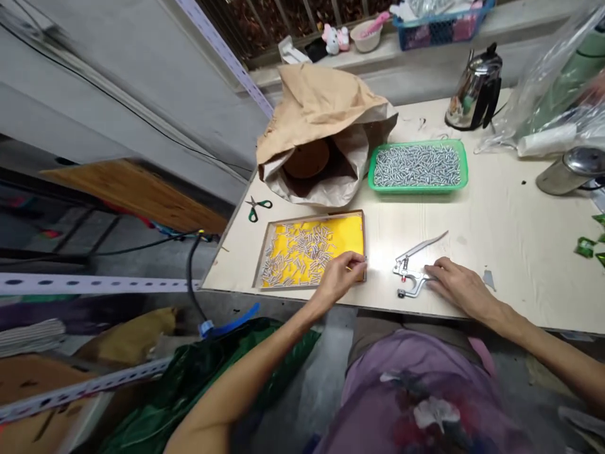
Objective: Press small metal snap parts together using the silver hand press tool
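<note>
silver pliers [414, 275] between both hands [341, 275], right one [454, 285] gripping them

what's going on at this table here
A person's right hand holds metal pliers by one handle, the other handle spread away. The left hand, fingertips pinched, is at the right edge of a yellow-lined tray of small metal pieces; any held piece is too small to confirm. A fuller green tray stands farther back.
</note>
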Demonstrator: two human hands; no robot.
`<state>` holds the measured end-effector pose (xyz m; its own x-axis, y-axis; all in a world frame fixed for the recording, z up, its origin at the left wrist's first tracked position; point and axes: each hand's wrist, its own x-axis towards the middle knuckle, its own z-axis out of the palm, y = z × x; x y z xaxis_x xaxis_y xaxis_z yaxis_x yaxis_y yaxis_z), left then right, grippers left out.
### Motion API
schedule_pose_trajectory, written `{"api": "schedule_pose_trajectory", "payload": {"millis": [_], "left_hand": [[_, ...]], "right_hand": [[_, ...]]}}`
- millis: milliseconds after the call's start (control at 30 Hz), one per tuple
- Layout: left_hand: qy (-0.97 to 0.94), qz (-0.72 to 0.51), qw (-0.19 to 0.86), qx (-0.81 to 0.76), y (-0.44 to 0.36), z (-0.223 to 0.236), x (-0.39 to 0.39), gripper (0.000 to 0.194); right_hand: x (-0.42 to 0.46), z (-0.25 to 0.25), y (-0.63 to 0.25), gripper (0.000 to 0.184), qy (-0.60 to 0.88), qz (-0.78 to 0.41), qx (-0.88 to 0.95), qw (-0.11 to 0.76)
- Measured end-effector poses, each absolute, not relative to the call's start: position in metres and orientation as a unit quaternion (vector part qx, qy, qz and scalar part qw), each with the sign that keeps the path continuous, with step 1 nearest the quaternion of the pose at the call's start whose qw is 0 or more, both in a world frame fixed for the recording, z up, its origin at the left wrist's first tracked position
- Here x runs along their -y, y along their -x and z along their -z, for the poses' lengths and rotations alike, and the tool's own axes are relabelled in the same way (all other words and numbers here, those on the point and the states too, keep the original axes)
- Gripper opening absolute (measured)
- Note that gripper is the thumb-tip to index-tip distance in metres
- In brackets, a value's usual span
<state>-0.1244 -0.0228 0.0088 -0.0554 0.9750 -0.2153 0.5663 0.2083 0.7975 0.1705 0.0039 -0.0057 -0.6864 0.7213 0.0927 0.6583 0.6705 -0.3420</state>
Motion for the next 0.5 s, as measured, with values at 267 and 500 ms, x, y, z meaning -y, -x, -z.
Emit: {"api": "schedule_pose_trajectory", "payload": {"millis": [267,500], "left_hand": [[-0.311,-0.268,0.593,-0.693,0.042,0.012,0.034,0.021],[-0.289,-0.243,0.589,-0.715,0.038,0.012,0.035,0.027]], "right_hand": [[0.006,0.011,-0.175,0.028,0.393,-0.073,0.916,0.032],[0.011,0.021,-0.173,0.021,0.411,-0.073,0.906,0.067]]}}
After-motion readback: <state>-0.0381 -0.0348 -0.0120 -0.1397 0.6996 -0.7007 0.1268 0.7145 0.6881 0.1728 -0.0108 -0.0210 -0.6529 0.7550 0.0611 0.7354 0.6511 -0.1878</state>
